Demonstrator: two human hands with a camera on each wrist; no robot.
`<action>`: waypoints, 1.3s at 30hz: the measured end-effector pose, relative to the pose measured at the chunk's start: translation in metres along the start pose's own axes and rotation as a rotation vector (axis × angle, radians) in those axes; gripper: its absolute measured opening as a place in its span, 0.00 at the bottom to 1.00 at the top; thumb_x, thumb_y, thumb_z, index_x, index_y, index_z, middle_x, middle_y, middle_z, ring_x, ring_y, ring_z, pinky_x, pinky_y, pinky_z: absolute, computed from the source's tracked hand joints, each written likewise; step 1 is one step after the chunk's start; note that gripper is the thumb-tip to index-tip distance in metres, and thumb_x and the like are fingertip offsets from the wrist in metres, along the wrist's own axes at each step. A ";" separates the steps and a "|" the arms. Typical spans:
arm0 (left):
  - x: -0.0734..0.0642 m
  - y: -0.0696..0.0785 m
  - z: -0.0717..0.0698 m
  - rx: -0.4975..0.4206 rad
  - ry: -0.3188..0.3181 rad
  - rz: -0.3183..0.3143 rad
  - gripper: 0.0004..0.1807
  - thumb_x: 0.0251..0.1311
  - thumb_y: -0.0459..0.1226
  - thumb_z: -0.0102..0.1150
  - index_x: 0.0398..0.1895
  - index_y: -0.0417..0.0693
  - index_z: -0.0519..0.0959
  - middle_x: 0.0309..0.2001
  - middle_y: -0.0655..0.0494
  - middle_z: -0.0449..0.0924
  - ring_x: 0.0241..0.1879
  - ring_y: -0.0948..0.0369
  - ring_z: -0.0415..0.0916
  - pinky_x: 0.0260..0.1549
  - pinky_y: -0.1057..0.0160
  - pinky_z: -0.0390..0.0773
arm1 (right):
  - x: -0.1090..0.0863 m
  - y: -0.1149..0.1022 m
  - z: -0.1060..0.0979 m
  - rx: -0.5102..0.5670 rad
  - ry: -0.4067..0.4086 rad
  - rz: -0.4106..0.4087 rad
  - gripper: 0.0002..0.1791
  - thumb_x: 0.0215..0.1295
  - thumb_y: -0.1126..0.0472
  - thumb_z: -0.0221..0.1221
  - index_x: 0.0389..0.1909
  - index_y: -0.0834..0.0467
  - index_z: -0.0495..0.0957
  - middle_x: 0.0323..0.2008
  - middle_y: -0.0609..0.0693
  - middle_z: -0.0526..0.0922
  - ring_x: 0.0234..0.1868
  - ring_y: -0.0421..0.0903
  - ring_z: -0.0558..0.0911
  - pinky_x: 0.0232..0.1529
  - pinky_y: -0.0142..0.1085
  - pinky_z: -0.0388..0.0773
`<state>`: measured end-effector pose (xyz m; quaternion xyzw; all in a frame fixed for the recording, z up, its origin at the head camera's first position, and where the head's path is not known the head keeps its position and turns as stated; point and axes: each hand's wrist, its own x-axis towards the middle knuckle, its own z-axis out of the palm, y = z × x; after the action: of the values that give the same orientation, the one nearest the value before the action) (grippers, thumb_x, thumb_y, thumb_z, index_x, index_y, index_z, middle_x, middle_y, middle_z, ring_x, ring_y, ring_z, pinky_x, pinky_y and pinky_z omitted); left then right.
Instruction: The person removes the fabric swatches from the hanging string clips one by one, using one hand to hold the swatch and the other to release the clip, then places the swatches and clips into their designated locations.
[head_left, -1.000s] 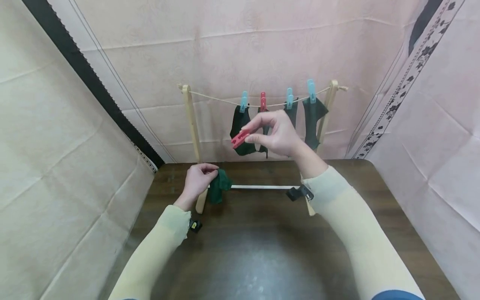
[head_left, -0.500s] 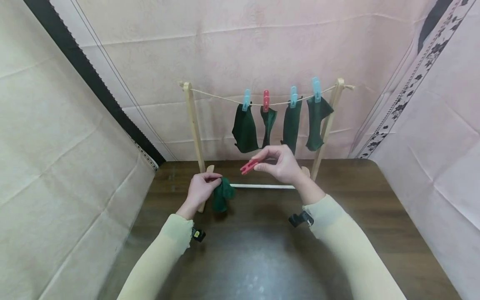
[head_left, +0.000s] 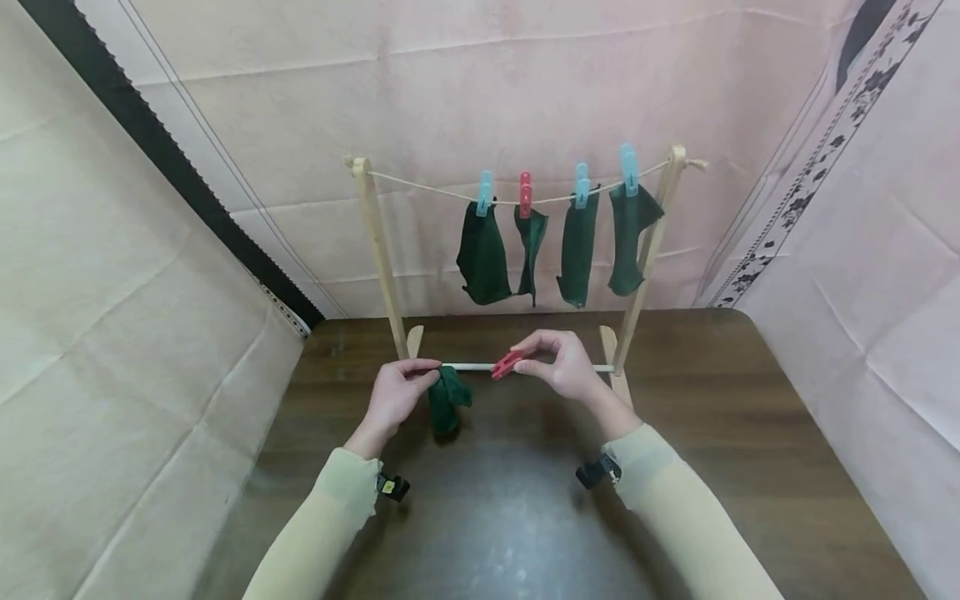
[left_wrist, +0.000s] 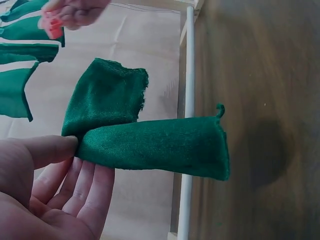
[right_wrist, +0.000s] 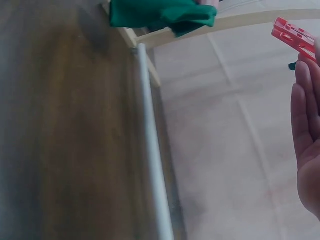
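Between thumb and fingers, my left hand (head_left: 395,393) pinches a small green cloth (head_left: 447,398) that hangs down in front of the rack's left foot. The left wrist view shows this green cloth (left_wrist: 150,145) folded over at the pinch, with a frayed edge. My right hand (head_left: 562,364) pinches a red clothespin (head_left: 507,364), held to the right of the cloth and apart from it. In the right wrist view the red clothespin (right_wrist: 296,37) points away from the fingertips. Both hands are low, near the rack's white bar (head_left: 474,367).
A wooden rack (head_left: 381,258) stands at the table's back, a string (head_left: 423,188) across its top. Several green cloths (head_left: 483,258) hang there under blue clothespins (head_left: 629,170) and a red clothespin (head_left: 526,194). Pale fabric walls (head_left: 480,100) surround the brown table (head_left: 510,517).
My right hand has come down from in front of the hanging cloths to the white bar, still pinching the red clothespin. My left hand has lowered slightly with the green cloth.
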<state>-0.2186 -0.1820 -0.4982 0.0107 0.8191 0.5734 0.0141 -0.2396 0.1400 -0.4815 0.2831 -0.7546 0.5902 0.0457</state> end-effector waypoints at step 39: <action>-0.041 -0.042 -0.043 -0.044 -0.034 -0.140 0.17 0.73 0.43 0.69 0.55 0.40 0.88 0.46 0.47 0.90 0.38 0.57 0.86 0.41 0.56 0.88 | -0.032 0.014 0.018 0.013 -0.062 0.230 0.10 0.67 0.69 0.72 0.47 0.65 0.88 0.40 0.52 0.91 0.41 0.47 0.88 0.48 0.37 0.84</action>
<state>-0.1794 -0.2381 -0.5229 -0.0371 0.8047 0.5886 0.0685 -0.2142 0.1371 -0.5118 0.2127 -0.7794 0.5874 -0.0476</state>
